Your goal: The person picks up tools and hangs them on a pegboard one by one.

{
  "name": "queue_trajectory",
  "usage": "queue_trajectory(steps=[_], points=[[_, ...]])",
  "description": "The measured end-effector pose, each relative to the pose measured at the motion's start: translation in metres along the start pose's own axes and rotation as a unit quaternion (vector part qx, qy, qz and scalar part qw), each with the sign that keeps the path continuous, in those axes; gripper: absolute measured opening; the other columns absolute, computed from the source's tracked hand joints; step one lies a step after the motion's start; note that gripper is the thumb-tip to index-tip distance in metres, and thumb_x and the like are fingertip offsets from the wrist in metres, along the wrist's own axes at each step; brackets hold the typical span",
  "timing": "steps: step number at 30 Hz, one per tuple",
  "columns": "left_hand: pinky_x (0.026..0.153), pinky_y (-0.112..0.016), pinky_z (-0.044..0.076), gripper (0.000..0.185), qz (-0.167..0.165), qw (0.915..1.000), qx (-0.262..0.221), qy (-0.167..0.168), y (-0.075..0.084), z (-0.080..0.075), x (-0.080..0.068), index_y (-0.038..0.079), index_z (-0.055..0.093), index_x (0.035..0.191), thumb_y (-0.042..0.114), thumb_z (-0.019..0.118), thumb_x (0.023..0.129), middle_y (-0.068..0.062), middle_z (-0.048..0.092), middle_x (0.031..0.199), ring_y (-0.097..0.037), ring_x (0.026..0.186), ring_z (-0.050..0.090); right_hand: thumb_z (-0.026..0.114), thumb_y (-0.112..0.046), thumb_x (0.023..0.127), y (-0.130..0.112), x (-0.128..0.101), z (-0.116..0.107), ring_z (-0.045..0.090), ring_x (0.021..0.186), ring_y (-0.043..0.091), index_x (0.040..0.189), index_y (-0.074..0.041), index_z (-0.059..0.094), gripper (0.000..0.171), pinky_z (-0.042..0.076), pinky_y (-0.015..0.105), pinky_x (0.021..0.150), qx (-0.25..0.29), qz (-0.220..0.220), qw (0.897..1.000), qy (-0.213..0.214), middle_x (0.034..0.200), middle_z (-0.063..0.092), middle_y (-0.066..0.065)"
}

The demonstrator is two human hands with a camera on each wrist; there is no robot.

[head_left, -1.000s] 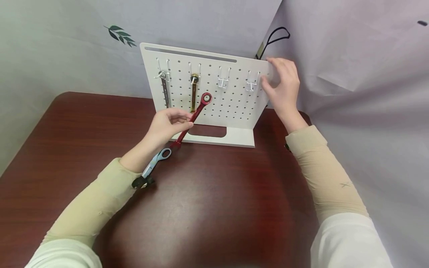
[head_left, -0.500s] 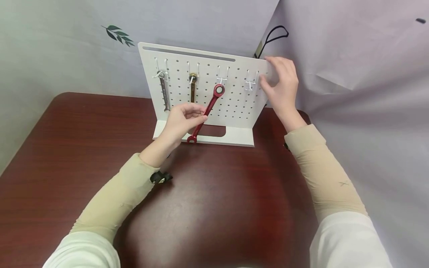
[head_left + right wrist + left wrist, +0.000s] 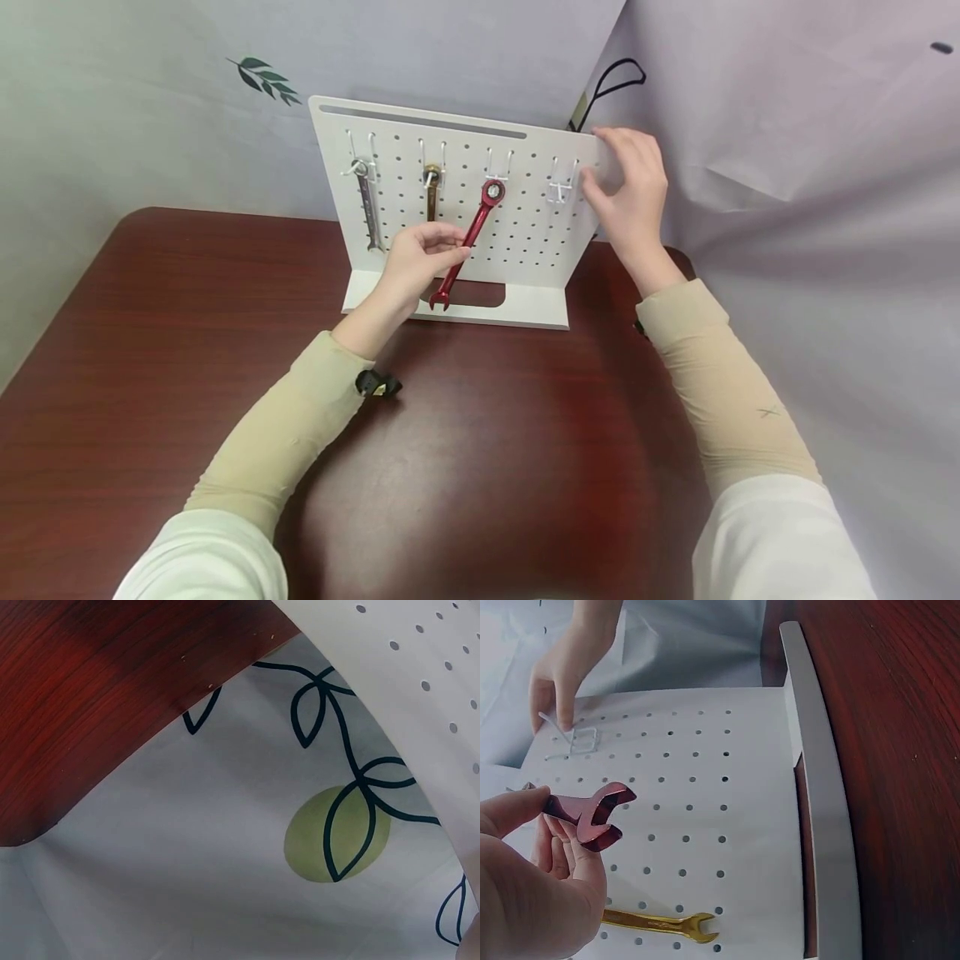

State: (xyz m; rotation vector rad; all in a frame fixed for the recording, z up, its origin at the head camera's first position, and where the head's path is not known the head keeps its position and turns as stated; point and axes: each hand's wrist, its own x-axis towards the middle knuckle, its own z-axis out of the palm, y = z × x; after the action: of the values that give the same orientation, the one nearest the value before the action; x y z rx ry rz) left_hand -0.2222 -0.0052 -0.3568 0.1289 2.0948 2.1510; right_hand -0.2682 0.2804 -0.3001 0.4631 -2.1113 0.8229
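Pegboard [image 3: 525, 242] stands upright on the table [image 3: 150, 333] at 12 o'clock, against the backdrop. Three wrenches on its hooks: one [image 3: 367, 208] at 10 o'clock, one [image 3: 431, 196] at center-left, one [image 3: 468, 242] slanting at center. Left hand [image 3: 416, 262] sits before the board's lower middle; right hand [image 3: 630, 196] at its 3 o'clock edge.

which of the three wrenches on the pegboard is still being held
The red wrench, tilted, its ring end at the third hook. The left hand pinches its shaft. The silver wrench and gold wrench hang straight from their hooks, untouched.
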Motion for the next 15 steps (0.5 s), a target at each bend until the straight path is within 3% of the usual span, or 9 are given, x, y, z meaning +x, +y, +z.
queue_trajectory(steps=[15], points=[[0.085,-0.016,0.055,0.030,0.004,0.9996,-0.020,0.018,-0.011,0.012,0.017,-0.010,0.071,0.123,-0.001,0.076,0.094,0.009,0.066,0.095,-0.003,0.088,0.065,0.075,-0.003,0.090,0.000,-0.001,-0.002,0.061,0.125,0.033,0.128,-0.006,0.075,0.038,0.044,0.038,0.115,0.001,-0.001,1.000,0.003,0.126,0.073,0.016]])
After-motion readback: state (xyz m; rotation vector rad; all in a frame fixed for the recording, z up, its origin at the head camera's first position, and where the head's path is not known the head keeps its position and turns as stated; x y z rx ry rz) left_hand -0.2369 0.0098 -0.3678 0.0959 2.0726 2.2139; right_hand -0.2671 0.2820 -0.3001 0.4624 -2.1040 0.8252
